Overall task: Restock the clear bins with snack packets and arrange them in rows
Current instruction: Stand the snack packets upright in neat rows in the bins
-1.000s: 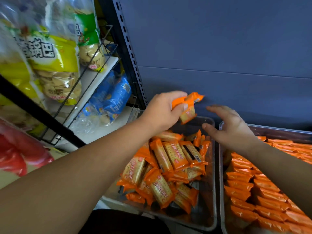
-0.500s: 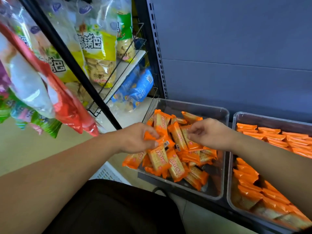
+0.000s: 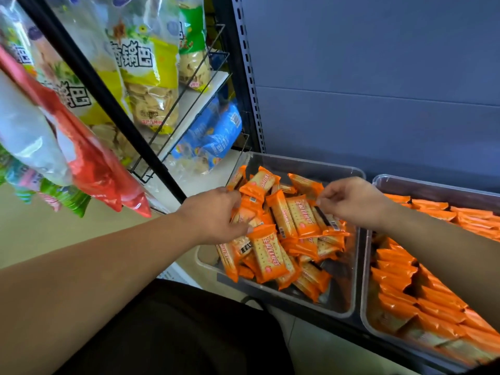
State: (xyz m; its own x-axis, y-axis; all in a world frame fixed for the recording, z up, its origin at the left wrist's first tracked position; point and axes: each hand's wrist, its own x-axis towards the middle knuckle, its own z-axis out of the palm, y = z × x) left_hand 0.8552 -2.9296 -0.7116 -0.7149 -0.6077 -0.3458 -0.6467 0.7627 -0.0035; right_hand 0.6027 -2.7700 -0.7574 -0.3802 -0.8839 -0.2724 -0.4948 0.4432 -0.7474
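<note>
left hand (image 3: 213,215): fingers curled round snack packets (image 3: 270,255) at the heap's left edge, likely to straighten them | left bin (image 3: 311,165): packets lie jumbled, too overlapped to count | right hand (image 3: 354,204): pinches one packet's end, probably to lift it | right bin (image 3: 433,183): packets in tidy rows | bins: two

Large black characters edged in white, 锅巴 after a partly hidden first character, are printed on the yellow-and-green snack bag (image 3: 146,77) hung above and left of the clear bin (image 3: 305,159). The same lettering, cut off, is repeated on a second bag (image 3: 78,96) farther left of the bin. White characters are carried by the orange cracker packets (image 3: 266,253) inside the bin, but they are too blurred to be read. A barcode is shown on the blue bag (image 3: 213,139) just above the bin's left corner, with its digits illegible.
</note>
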